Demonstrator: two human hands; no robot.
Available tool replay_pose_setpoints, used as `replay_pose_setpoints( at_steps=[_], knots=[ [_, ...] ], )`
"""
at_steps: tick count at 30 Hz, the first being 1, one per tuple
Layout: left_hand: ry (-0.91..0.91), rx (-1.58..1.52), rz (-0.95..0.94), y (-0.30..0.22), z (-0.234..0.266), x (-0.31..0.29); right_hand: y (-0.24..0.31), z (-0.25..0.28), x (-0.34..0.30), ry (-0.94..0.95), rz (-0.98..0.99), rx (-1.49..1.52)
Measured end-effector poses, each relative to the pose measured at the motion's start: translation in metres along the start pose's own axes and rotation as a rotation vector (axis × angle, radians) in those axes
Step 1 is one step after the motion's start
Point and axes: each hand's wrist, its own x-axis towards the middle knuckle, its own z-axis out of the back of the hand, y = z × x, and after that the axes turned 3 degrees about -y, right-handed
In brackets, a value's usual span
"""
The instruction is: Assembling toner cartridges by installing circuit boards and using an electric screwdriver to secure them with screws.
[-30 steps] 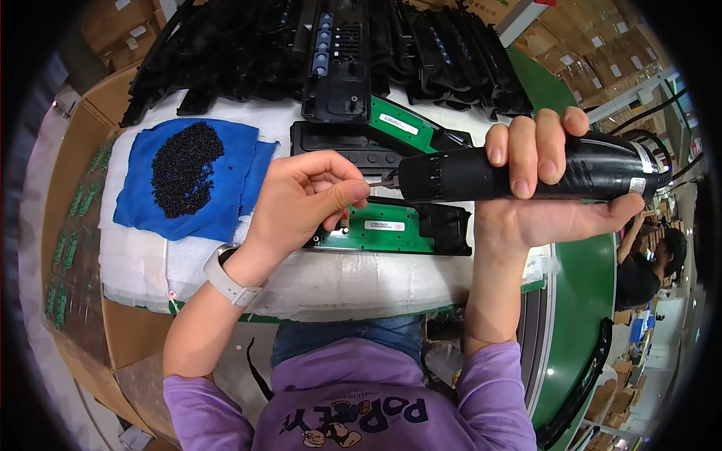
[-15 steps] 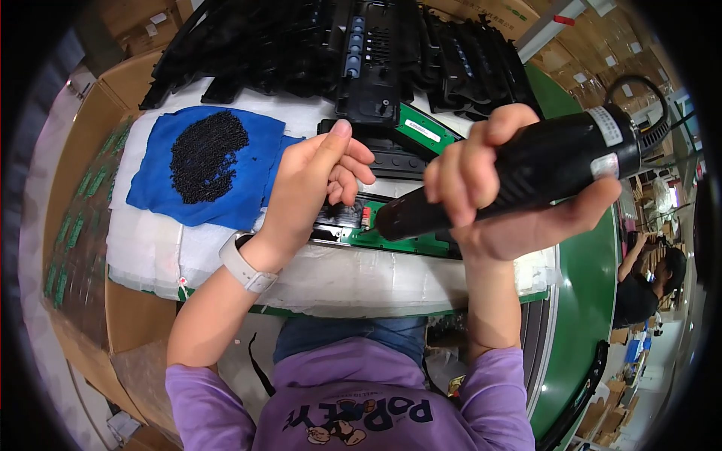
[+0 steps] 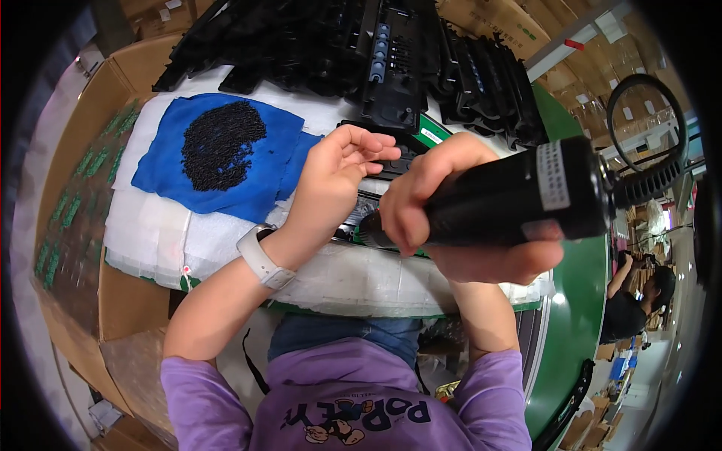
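Observation:
My right hand (image 3: 412, 197) is wrapped around a thick black electric screwdriver (image 3: 492, 201), its tip angled down and left. Below that tip lies a long black plastic housing (image 3: 359, 213), mostly hidden by the tool and my hands. To the left, my left hand (image 3: 335, 161) hovers over the work, fingers loosely bent and apart, with nothing visible in them. A heap of small black screws (image 3: 222, 139) rests on a folded blue cloth (image 3: 162, 161) left of that hand. Behind my hands, a green circuit board (image 3: 432, 134) shows in part.
Black plastic housings (image 3: 301, 56) are piled across the far side of the padded white work surface (image 3: 210, 244). A cardboard box (image 3: 124, 301) with green boards (image 3: 90, 161) stands at left. The screwdriver's cable (image 3: 647, 79) loops at right, beyond which another person (image 3: 639, 304) works.
The screwdriver and my right hand have moved left and nearer to me. My left hand has shifted slightly right, its fingers straighter. The head view has shifted a little.

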Motion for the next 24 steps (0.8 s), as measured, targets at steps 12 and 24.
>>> replay_pose_setpoints(
  at_steps=[12,24],
  knots=[
    [0.083,0.017,0.007,0.013,0.008,0.001,0.004,-0.012,0.0,0.096,-0.195,-0.401],
    [0.155,-0.345,0.358,-0.016,0.0,-0.001,0.032,0.037,0.001,-0.05,0.443,0.041]
  ],
)
